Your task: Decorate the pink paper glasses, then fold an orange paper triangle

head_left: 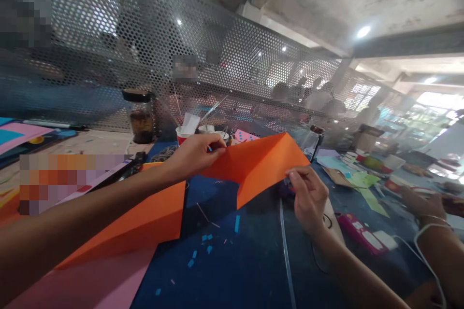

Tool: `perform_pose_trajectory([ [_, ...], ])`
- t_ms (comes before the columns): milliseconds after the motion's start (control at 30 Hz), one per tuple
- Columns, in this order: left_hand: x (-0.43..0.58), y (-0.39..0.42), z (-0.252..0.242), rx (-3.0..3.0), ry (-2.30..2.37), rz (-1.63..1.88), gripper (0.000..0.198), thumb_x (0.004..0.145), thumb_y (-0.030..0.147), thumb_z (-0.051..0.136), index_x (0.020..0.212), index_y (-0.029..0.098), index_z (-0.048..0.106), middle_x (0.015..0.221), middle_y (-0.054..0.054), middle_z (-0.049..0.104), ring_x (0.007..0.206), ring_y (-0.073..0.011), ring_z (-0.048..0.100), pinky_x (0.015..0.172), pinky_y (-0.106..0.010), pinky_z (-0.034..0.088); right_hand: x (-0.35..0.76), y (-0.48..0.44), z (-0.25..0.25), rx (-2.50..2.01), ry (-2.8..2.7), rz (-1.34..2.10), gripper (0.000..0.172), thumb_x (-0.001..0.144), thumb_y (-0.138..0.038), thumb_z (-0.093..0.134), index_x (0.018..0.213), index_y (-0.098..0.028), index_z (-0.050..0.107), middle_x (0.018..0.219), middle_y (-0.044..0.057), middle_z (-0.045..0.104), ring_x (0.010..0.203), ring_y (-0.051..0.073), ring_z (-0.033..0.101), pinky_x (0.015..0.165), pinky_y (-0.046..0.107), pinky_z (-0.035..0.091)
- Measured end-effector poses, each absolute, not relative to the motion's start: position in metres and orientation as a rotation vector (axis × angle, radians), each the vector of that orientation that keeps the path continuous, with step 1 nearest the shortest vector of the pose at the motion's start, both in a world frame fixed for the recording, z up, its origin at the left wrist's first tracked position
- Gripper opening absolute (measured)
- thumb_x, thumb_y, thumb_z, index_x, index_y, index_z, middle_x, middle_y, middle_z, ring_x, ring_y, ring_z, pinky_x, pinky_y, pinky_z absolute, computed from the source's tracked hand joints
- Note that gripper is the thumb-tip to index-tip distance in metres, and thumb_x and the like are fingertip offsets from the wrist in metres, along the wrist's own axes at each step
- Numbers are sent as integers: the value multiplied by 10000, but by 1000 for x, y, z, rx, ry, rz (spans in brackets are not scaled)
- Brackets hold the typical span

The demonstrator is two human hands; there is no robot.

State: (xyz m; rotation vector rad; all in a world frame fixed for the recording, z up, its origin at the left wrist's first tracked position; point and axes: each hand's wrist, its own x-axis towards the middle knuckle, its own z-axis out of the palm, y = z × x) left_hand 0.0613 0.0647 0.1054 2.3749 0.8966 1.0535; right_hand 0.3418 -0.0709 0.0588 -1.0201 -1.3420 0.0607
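Observation:
A folded sheet of orange paper [259,164] is held up above the blue table, with a crease standing along its middle. My left hand [197,152] pinches its left end between thumb and curled fingers. At the lower right edge of the same paper, my right hand [308,195] is closed, thumb against fingertips. A small dark bit shows by the right fingertips, too unclear to name. Under my left forearm lies a larger orange sheet [159,212], on top of a pink sheet [105,275].
Blue paper scraps [206,238] lie scattered on the table [250,270]. Behind stand a dark-lidded jar [140,118], a red-and-white cup [181,136] and a perforated metal screen [232,65]. To the right are a magenta box [362,233] with a white cable and another person's hand [424,203].

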Motion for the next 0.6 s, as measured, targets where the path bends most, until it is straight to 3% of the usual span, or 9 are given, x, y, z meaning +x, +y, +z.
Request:
perform_pose_trajectory([
  [100,52,38,122,2350,979,1012,241,915,423,628,927,231,775,787,-22,766,744,-215,673,676,-334,428,340,-65,62,-1008,-1287,200,194,1019,-395,719,935,-226,764,885,27,735,826,196,666,759,319,506],
  [233,34,9,124,2190,1021,815,321,884,540,646,891,248,779,823,-30,784,793,-246,699,686,-340,441,329,-58,71,-1047,-1290,394,206,947,-422,799,974,-228,732,922,20,708,846,188,656,782,318,524],
  [333,13,-1,105,1966,1020,704,370,803,614,734,812,244,740,816,-34,773,788,-242,690,676,-320,455,318,-53,73,-1101,-1322,553,256,886,-416,827,1011,-229,706,979,26,701,882,196,662,792,324,541],
  [467,-14,-6,62,1642,1054,547,414,728,638,821,808,248,712,730,-20,755,631,-203,663,535,-265,381,300,-47,59,-1121,-1337,874,409,854,-390,826,1190,-235,652,1030,26,705,907,202,679,815,335,554],
  [533,-21,-10,46,1537,1028,477,402,724,614,851,879,261,739,878,-54,825,745,-261,756,576,-289,485,291,-45,49,-1102,-1299,1031,539,843,-382,831,1307,-233,599,1051,31,721,943,214,702,863,356,565],
  [600,-23,-14,40,1495,1036,470,394,749,561,868,1001,269,784,1038,-90,855,946,-333,812,740,-359,609,284,-45,43,-1111,-1251,1109,641,829,-376,848,1386,-228,567,1012,20,721,945,218,708,863,353,564],
])
